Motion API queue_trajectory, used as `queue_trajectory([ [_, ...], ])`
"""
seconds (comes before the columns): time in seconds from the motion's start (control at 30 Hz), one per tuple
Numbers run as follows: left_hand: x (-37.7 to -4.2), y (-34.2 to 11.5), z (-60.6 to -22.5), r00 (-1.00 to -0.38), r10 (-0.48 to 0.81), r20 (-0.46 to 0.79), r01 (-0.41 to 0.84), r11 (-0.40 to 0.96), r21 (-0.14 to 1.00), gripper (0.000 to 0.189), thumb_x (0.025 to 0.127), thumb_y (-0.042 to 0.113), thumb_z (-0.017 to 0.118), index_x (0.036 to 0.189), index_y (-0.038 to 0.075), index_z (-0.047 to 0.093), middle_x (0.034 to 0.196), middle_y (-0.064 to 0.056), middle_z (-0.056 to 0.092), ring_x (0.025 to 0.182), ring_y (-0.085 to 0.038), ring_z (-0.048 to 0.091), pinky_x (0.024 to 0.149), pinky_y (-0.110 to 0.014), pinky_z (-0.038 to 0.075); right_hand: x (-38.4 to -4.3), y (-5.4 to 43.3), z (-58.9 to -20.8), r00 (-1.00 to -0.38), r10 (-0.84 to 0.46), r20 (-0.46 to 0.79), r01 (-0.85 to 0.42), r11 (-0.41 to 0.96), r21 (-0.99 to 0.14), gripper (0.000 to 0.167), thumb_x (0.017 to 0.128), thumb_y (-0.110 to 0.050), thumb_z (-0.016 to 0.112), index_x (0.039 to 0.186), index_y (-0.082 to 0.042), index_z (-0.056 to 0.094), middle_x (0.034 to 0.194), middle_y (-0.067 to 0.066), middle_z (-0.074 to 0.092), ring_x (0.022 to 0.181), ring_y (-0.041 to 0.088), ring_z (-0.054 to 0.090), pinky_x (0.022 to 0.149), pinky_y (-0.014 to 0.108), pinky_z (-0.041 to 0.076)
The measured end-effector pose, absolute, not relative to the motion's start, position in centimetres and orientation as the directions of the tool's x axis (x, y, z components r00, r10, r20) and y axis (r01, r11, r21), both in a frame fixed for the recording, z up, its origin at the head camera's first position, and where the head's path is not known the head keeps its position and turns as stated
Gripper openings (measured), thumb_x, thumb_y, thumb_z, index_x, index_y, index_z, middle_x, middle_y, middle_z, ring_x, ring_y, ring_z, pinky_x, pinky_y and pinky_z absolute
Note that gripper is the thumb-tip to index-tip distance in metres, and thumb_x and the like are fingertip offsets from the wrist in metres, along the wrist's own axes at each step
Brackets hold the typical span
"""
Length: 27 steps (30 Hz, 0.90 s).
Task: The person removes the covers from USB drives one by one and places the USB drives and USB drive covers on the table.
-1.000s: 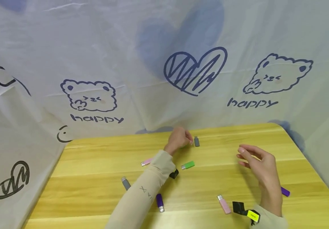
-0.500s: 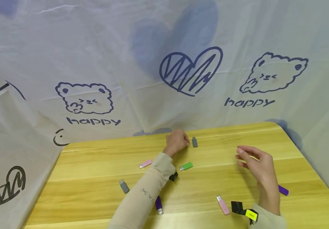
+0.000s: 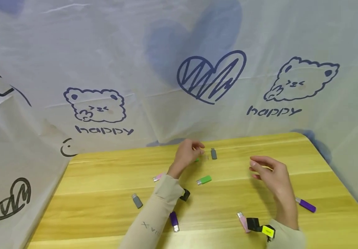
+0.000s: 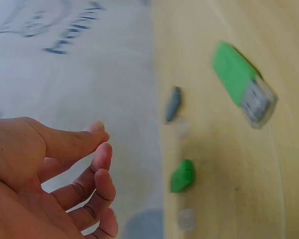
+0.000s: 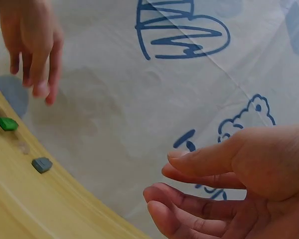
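My left hand hovers over the far part of the table, its fingers loosely bent and holding nothing. Below it, a green USB stick lies partly hidden in the head view. Two small translucent pieces lie at either side of that stick; the nearer translucent piece sits beside a grey USB stick. Another green USB stick rests closer to the table's middle. My right hand is held above the right side, fingers relaxed and holding nothing, with a purple USB stick by its wrist.
On the wooden table also lie a second grey USB stick, a second purple USB stick, a pink USB stick and another pink stick partly behind the left sleeve. A printed cloth rises behind the far edge.
My left hand has lifted and drawn left, its fingers loosening, and the green stick and a translucent piece now show beside it. The right hand has shifted slightly left.
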<state>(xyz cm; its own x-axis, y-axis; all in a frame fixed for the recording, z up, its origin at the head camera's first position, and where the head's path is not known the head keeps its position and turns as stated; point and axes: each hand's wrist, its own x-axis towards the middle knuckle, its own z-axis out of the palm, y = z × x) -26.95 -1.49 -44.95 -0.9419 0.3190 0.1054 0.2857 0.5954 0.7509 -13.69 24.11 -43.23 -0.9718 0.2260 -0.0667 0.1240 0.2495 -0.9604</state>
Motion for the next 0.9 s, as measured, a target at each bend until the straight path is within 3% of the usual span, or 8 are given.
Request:
queue_trajectory([
  [0.23, -23.5, -5.1, -44.3, -0.928, 0.283, 0.242, 0.353, 0.459, 0.815, 0.014, 0.099, 0.009, 0.068, 0.108, 0.004, 0.077, 0.097, -0.007, 0.072, 0.086, -0.021, 0.063, 0.074, -0.03, 0.053, -14.1, 22.7, -43.0, -0.991, 0.135, -0.01, 0.05, 0.292, -0.955, 0.039, 0.103, -0.015, 0.065, 0.134, 0.008, 0.06, 0.13, 0.027, 0.061, 0.089, -0.004, 0.066, 0.077, 0.022, 0.06],
  [0.5, -21.8, -7.7, -45.0, -0.941, 0.182, 0.285, 0.334, 0.358, 0.872, 0.017, 0.1, 0.013, 0.069, 0.113, 0.007, 0.077, 0.104, -0.008, 0.073, 0.089, -0.023, 0.065, 0.065, -0.025, 0.051, -14.4, 21.3, -42.6, -0.997, 0.079, 0.021, 0.007, 0.334, -0.942, 0.037, 0.103, -0.014, 0.065, 0.134, 0.006, 0.061, 0.13, 0.026, 0.062, 0.091, -0.005, 0.065, 0.08, 0.026, 0.06],
  [0.77, -21.7, -8.6, -45.5, -0.952, 0.139, 0.271, 0.301, 0.287, 0.909, 0.016, 0.098, 0.008, 0.071, 0.112, 0.003, 0.077, 0.103, -0.013, 0.073, 0.092, -0.03, 0.066, 0.065, -0.021, 0.049, -14.3, 20.0, -41.9, -0.996, 0.068, 0.062, -0.029, 0.403, -0.915, 0.033, 0.103, -0.014, 0.065, 0.131, 0.004, 0.065, 0.129, 0.024, 0.063, 0.109, 0.033, 0.067, 0.081, 0.028, 0.061],
  [0.9, -21.7, -8.7, -45.3, -0.955, 0.127, 0.267, 0.294, 0.294, 0.91, 0.017, 0.097, 0.002, 0.07, 0.112, -0.003, 0.075, 0.104, -0.02, 0.072, 0.092, -0.037, 0.064, 0.064, -0.019, 0.047, -14.6, 18.8, -41.5, -0.993, 0.052, 0.11, -0.072, 0.474, -0.877, 0.029, 0.102, -0.011, 0.066, 0.127, 0.002, 0.068, 0.126, 0.021, 0.067, 0.112, 0.037, 0.066, 0.088, 0.036, 0.06],
])
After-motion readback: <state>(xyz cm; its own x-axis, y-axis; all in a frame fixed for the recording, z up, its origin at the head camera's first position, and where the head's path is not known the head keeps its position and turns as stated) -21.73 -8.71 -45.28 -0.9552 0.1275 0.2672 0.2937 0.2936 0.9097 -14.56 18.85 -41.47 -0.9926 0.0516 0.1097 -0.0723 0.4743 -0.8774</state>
